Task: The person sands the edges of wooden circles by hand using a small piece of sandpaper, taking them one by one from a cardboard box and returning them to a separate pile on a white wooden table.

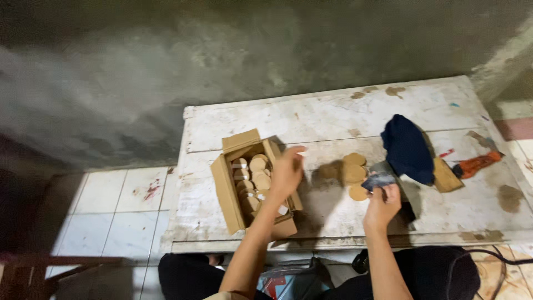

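Observation:
My left hand [287, 173] hovers over the right side of an open cardboard box [226, 191] filled with several round tan discs [257, 165]; its fingers are curled, and I cannot tell whether it holds one. My right hand [382, 204] pinches a small grey folded sheet [378, 180]. A few loose tan discs [353, 171] lie on the table between my hands.
The worn white wooden table [333, 114] stands against a grey concrete wall. A dark blue cloth [408, 149], a wooden block [446, 176] and an orange-handled tool [476, 163] lie at the right. White floor tiles [119, 205] are at the left.

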